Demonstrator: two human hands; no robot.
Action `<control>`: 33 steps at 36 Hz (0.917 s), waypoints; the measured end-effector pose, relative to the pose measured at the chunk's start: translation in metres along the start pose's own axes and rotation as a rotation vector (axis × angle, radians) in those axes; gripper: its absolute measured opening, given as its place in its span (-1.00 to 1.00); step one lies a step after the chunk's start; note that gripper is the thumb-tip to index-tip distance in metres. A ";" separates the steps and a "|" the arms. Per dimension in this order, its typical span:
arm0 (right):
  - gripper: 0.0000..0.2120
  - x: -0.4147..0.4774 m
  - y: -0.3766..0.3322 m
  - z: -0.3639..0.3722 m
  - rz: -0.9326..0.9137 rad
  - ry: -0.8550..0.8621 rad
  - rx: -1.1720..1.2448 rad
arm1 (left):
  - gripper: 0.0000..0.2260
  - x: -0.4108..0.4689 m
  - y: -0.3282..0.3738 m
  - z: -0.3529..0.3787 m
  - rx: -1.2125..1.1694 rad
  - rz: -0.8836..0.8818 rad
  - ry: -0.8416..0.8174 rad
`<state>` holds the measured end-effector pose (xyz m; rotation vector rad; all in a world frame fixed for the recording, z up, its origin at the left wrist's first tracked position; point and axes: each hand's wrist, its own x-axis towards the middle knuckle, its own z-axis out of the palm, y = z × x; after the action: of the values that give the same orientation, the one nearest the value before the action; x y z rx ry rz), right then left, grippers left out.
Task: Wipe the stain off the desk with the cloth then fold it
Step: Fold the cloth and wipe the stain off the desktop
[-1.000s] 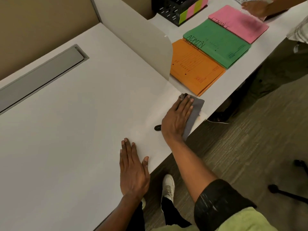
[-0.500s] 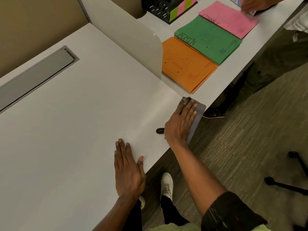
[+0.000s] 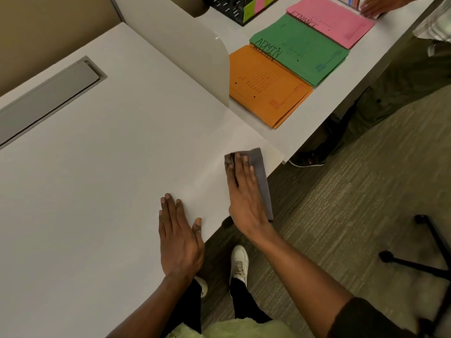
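The right hand (image 3: 245,193) lies flat, palm down, on the grey cloth (image 3: 262,176), fingers straight and close together, pressing it against the white desk (image 3: 97,179) without gripping it. The fingertips point toward the far side, tilted slightly left, and reach almost to the cloth's far end. The cloth is a narrow folded strip at the near right edge of the desk; its long axis runs near to far, roughly in line with the fingers, and its right side shows as a bare grey band beside the hand. Its near end seems to hang just past the desk edge, though the wrist hides that part. A small dark object (image 3: 227,221) sits at the desk edge just left of the wrist; what it is cannot be told.

The left hand (image 3: 179,237) rests flat on the bare desk, near and to the left of the cloth, fingers extended together, thumb spread out toward the edge, holding nothing.

Farther out, an upright white divider (image 3: 185,45) stands on the desk. Beyond it to the far right lie an orange folder (image 3: 266,89), a green folder (image 3: 305,52) marked ADMIN and a pink folder (image 3: 334,20), overlapping in a row, with another person's hand (image 3: 375,6) at the far right corner
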<state>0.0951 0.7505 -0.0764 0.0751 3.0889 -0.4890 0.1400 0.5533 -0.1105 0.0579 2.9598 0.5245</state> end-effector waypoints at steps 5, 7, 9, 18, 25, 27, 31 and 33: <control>-0.19 0.027 0.019 -0.013 0.106 0.035 -0.050 | -0.36 0.000 0.001 -0.002 0.001 -0.001 -0.001; -0.19 0.049 0.029 -0.022 0.182 0.047 -0.069 | -0.36 0.000 0.002 -0.003 0.009 -0.006 -0.010; -0.21 0.065 0.039 -0.030 0.273 0.065 -0.078 | -0.36 0.000 0.002 -0.004 0.010 -0.011 -0.016; -0.20 0.048 0.001 -0.020 0.497 0.137 0.028 | -0.36 0.001 0.004 -0.007 0.034 -0.007 -0.016; -0.22 0.013 -0.029 0.002 0.151 0.009 -0.015 | -0.36 0.001 0.004 -0.003 0.023 -0.009 0.001; -0.24 0.025 -0.014 -0.004 0.165 0.026 -0.045 | -0.36 0.000 0.004 -0.003 0.020 -0.006 -0.001; -0.22 0.054 0.022 -0.025 0.345 0.053 -0.092 | -0.37 0.000 0.004 -0.004 0.032 -0.004 -0.011; -0.21 0.058 0.033 -0.033 0.455 0.077 -0.047 | -0.37 0.000 0.004 -0.005 0.031 -0.004 -0.012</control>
<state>0.0382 0.7946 -0.0568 0.7891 3.0052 -0.3961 0.1398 0.5555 -0.1049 0.0584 2.9554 0.4763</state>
